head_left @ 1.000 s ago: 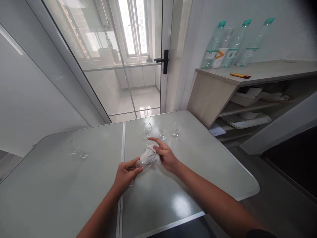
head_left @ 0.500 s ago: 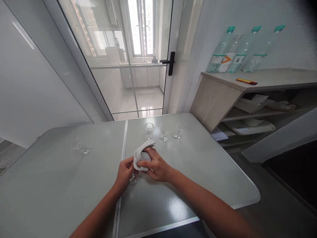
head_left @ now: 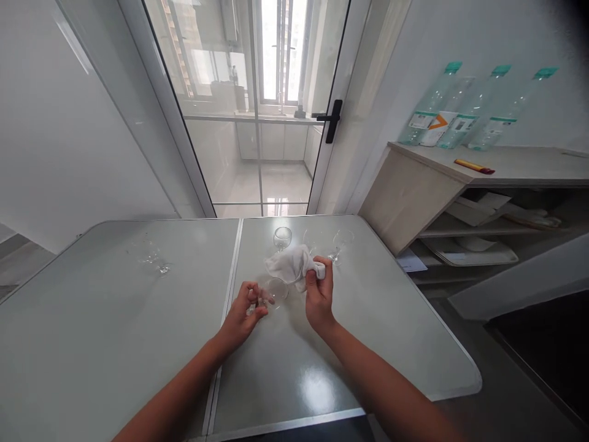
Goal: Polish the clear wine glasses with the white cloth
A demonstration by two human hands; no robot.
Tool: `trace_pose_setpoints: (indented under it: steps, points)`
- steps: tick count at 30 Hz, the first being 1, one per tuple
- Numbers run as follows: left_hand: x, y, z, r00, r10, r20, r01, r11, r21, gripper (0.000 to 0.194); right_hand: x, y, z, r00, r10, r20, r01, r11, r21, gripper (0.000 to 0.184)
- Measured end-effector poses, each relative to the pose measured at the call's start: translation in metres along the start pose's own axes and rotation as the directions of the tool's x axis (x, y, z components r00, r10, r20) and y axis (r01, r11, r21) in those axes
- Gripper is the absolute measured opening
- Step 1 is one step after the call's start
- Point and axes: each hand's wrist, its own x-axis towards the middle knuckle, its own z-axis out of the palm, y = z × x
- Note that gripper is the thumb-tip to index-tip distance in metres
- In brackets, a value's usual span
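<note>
My left hand (head_left: 243, 310) pinches the stem of a small clear stemmed glass (head_left: 275, 290), held tilted above the grey table (head_left: 115, 331). My right hand (head_left: 318, 293) is closed on a crumpled white cloth (head_left: 291, 264), lifted just clear of the glass bowl. Behind the cloth three more small glasses stand in a row: one at the left (head_left: 282, 237), one partly hidden in the middle (head_left: 311, 240), and one at the right (head_left: 341, 243).
More clear glassware (head_left: 151, 259) lies on the table's left half. A wooden shelf unit (head_left: 414, 196) stands to the right with plastic bottles (head_left: 432, 104) and a yellow pen (head_left: 473, 166) on top. A glass door (head_left: 257, 104) is behind the table.
My right hand has drawn the cloth off the glass and moved it up and to the right. The glass bowl now shows bare in my left hand. The camera tilted slightly.
</note>
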Motion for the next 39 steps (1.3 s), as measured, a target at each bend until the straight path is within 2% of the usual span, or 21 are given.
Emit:
trace_pose_setpoints:
  steps: [1,2,3,4,5,6,9,12,17,19,21,26,28,29,31,33,34,37,39]
  points:
    - [0.000,-0.001,-0.001,1.000,0.029,0.011,-0.030,0.998,0.051,0.028,0.002,0.000,-0.002,0.996,0.007,0.092,-0.007,1.000,-0.003,0.028]
    - [0.000,-0.002,-0.003,0.999,0.046,0.023,-0.048,0.993,0.105,0.026,0.005,0.000,-0.003,0.970,0.015,0.242,-0.013,1.000,-0.008,0.030]
    - [0.001,-0.003,-0.004,0.998,0.053,0.034,-0.058,0.986,0.158,0.024,0.009,-0.001,-0.005,0.909,0.020,0.415,-0.017,1.000,-0.012,0.032]
    - [0.001,-0.004,-0.006,0.997,0.056,0.044,-0.064,0.976,0.210,0.023,0.012,-0.001,-0.007,0.822,0.025,0.569,-0.021,1.000,-0.013,0.035]
    - [0.000,-0.006,-0.007,0.997,0.063,0.050,-0.074,0.963,0.260,0.023,0.015,-0.001,-0.009,0.737,0.029,0.675,-0.030,1.000,-0.010,0.037]
    - [0.000,-0.008,-0.010,0.995,0.080,0.052,-0.092,0.948,0.306,0.023,0.019,-0.002,-0.012,0.680,0.035,0.733,-0.046,0.999,-0.006,0.037]
    - [-0.002,-0.013,-0.018,0.980,0.190,0.051,-0.194,0.890,0.413,0.027,0.026,-0.004,-0.017,0.622,0.089,0.778,-0.140,0.990,0.000,0.035]
    - [-0.003,-0.016,-0.027,0.956,0.277,0.096,-0.288,0.834,0.470,0.027,0.030,-0.008,-0.020,0.545,0.123,0.829,-0.208,0.978,-0.008,0.046]
    - [0.000,-0.015,-0.036,0.949,0.225,0.223,-0.315,0.748,0.584,0.019,0.035,-0.009,-0.024,0.473,0.130,0.872,-0.063,0.992,-0.113,0.041]
    - [0.001,-0.015,-0.037,0.940,0.251,0.231,-0.341,0.706,0.621,0.021,0.037,-0.006,-0.026,0.435,0.146,0.888,-0.060,0.989,-0.133,0.041]
    - [0.002,-0.016,-0.036,0.928,0.303,0.215,-0.368,0.670,0.644,0.026,0.038,-0.003,-0.028,0.417,0.172,0.892,-0.125,0.984,-0.131,0.043]
    - [0.003,-0.012,-0.032,0.913,0.379,0.152,-0.380,0.654,0.654,0.028,0.038,0.000,-0.029,0.370,0.296,0.881,-0.434,0.893,-0.118,0.047]
    - [0.004,-0.006,-0.032,0.915,0.379,0.140,-0.371,0.648,0.665,0.023,0.038,0.001,-0.028,0.382,0.362,0.850,-0.514,0.848,-0.130,0.043]
    - [0.005,-0.004,-0.032,0.912,0.385,0.138,-0.371,0.635,0.677,0.019,0.038,0.003,-0.027,0.401,0.397,0.826,-0.535,0.833,-0.141,0.040]
    - [0.006,0.002,-0.034,0.896,0.425,0.132,-0.387,0.596,0.704,0.014,0.036,0.007,-0.025,0.466,0.441,0.767,-0.525,0.836,-0.161,0.031]
    - [0.007,0.005,-0.035,0.860,0.487,0.151,-0.439,0.558,0.705,0.015,0.033,0.011,-0.021,0.533,0.426,0.731,-0.467,0.869,-0.166,0.024]
    - [0.007,0.005,-0.035,0.840,0.510,0.186,-0.482,0.544,0.687,0.016,0.031,0.013,-0.019,0.548,0.411,0.728,-0.447,0.880,-0.161,0.025]
    - [0.007,0.006,-0.031,0.777,0.540,0.322,-0.609,0.516,0.602,0.017,0.023,0.018,-0.013,0.516,0.407,0.754,-0.494,0.860,-0.127,0.034]
    - [0.006,0.007,-0.028,0.755,0.549,0.359,-0.639,0.493,0.590,0.015,0.018,0.020,-0.009,0.504,0.416,0.757,-0.529,0.841,-0.109,0.035]
